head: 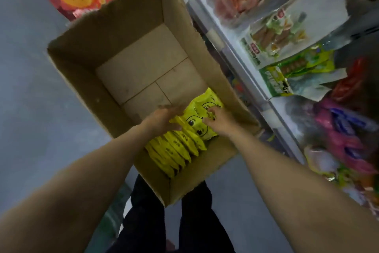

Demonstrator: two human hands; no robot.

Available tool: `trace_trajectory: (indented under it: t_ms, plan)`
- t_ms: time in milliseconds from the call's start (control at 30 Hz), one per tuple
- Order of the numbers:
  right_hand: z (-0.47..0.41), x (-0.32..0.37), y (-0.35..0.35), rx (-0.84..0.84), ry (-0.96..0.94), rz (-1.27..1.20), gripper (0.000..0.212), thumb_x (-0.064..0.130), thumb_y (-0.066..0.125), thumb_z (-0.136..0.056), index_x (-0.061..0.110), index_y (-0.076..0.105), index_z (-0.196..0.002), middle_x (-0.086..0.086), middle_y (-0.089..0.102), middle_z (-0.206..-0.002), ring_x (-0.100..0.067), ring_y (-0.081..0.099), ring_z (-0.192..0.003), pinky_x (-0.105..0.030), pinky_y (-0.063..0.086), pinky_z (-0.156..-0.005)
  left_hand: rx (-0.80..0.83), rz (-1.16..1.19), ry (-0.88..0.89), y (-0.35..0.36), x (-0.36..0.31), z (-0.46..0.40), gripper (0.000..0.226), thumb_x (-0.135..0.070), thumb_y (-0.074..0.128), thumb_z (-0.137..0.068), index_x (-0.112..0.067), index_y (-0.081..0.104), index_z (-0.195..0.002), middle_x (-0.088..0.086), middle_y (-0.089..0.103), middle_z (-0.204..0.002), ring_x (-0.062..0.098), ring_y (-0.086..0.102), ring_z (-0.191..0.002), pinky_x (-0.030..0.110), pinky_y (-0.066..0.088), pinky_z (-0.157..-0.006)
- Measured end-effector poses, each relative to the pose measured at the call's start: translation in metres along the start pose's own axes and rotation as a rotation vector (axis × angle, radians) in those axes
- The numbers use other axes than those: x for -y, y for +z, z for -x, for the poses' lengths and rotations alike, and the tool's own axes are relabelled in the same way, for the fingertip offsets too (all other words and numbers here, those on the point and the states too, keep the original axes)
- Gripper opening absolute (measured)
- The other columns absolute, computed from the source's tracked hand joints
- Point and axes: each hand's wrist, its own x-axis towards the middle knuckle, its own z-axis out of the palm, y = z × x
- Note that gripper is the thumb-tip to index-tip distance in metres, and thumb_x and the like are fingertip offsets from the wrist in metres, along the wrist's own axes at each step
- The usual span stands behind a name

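My left hand (162, 118) lies against the left side of the front yellow packets (198, 122). Its fingers are blurred, so I cannot tell if it grips. My right hand (219, 121) curls its fingers on their face. The packets stand in a row at the near end of the cardboard box (82, 72), which is beside a shelf (242, 64) of snack bags.

A packet (202, 117) is held between the left hand (162, 118) and the right hand (220, 121) inside a box (86, 80) set on the floor (30, 88). A row of packets (174, 152) is stacked just behind the hands, nearer the person. Stocked shelves (242, 68) are ranged right of the right hand.
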Motion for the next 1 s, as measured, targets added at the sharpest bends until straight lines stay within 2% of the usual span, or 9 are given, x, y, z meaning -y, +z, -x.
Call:
trace_trajectory:
  t_ms: [100,233,367,500,600,700,800,900,1000]
  plan:
    - [-0.019,-0.005,0.012,-0.017,0.075,-0.063,0.061,0.039,0.072,-0.086,0.011,0.052,-0.137,-0.013,0.058,-0.136,-0.029,0.054,-0.125,-0.034,0.045,-0.099,0.052,0.042,-0.002,0.012,0.010,-0.018,0.064,-0.046,0.078,-0.068,-0.017,0.063,-0.123,0.011,0.061,-0.121,0.028,0.059,-0.106,0.025,0.041,-0.085]
    - [-0.036,-0.012,0.024,-0.023,0.117,-0.121,0.067,0.040,0.079,-0.079,0.011,0.053,-0.134,-0.012,0.058,-0.134,-0.028,0.056,-0.123,-0.038,0.046,-0.101,0.093,0.079,-0.054,0.024,0.015,-0.034,0.050,-0.024,0.082,-0.073,-0.022,0.065,-0.120,0.008,0.058,-0.126,0.026,0.057,-0.108,0.026,0.042,-0.088]
    - [-0.040,-0.012,0.030,0.005,0.088,-0.062,0.060,0.038,0.082,-0.076,0.011,0.061,-0.126,-0.009,0.064,-0.125,-0.027,0.060,-0.115,-0.032,0.046,-0.089,0.066,0.077,-0.092,0.029,0.017,-0.041,0.042,-0.024,0.083,-0.070,-0.020,0.069,-0.109,0.008,0.064,-0.110,0.026,0.060,-0.103,0.027,0.043,-0.080]
    - [-0.037,-0.006,0.033,-0.013,-0.007,-0.019,0.031,0.030,0.078,-0.081,0.008,0.069,-0.101,-0.010,0.067,-0.105,-0.027,0.062,-0.098,-0.028,0.039,-0.070,-0.027,0.111,-0.104,0.026,0.013,-0.040,0.033,-0.024,0.082,-0.071,-0.019,0.070,-0.102,0.002,0.064,-0.098,0.016,0.057,-0.098,0.021,0.033,-0.070]
    - [-0.036,-0.006,0.031,-0.063,-0.072,-0.183,0.014,0.023,0.070,-0.089,0.015,0.059,-0.090,-0.005,0.060,-0.089,-0.022,0.053,-0.085,-0.028,0.032,-0.068,-0.083,0.141,-0.106,0.013,0.005,-0.034,0.022,-0.026,0.081,-0.072,-0.020,0.066,-0.088,-0.004,0.059,-0.082,0.012,0.056,-0.083,0.023,0.033,-0.063]
    - [-0.030,0.000,0.016,-0.107,-0.187,-0.332,0.017,0.019,0.064,-0.093,0.020,0.051,-0.083,0.002,0.055,-0.078,-0.015,0.051,-0.075,-0.032,0.037,-0.066,-0.118,0.213,-0.118,-0.006,-0.001,-0.019,0.025,-0.026,0.081,-0.074,-0.014,0.059,-0.078,-0.006,0.055,-0.067,0.012,0.052,-0.064,0.025,0.039,-0.057]
    - [-0.019,0.014,-0.012,-0.118,-0.348,-0.397,0.022,0.016,0.063,-0.094,0.024,0.052,-0.077,0.010,0.052,-0.070,-0.004,0.046,-0.066,-0.032,0.038,-0.067,-0.179,0.301,-0.127,-0.028,-0.013,0.004,0.028,-0.032,0.078,-0.074,-0.015,0.055,-0.074,-0.003,0.059,-0.068,0.014,0.057,-0.065,0.028,0.046,-0.060]
    - [-0.002,0.032,-0.044,-0.158,-0.458,-0.404,0.015,0.036,0.059,-0.092,0.027,0.057,-0.081,0.011,0.054,-0.069,-0.007,0.047,-0.068,-0.036,0.041,-0.066,-0.219,0.408,-0.155,-0.047,-0.036,0.033,0.026,-0.026,0.077,-0.081,-0.024,0.054,-0.069,-0.012,0.057,-0.063,-0.002,0.054,-0.057,0.015,0.040,-0.052]
    - [0.020,0.046,-0.070,-0.217,-0.526,-0.396,0.020,0.037,0.056,-0.093,0.020,0.058,-0.082,0.007,0.053,-0.070,-0.011,0.047,-0.070,-0.038,0.043,-0.067,-0.194,0.538,-0.186,-0.058,-0.060,0.067,0.024,-0.043,0.076,-0.076,-0.023,0.063,-0.083,0.000,0.067,-0.068,0.020,0.060,-0.062,0.028,0.047,-0.056]
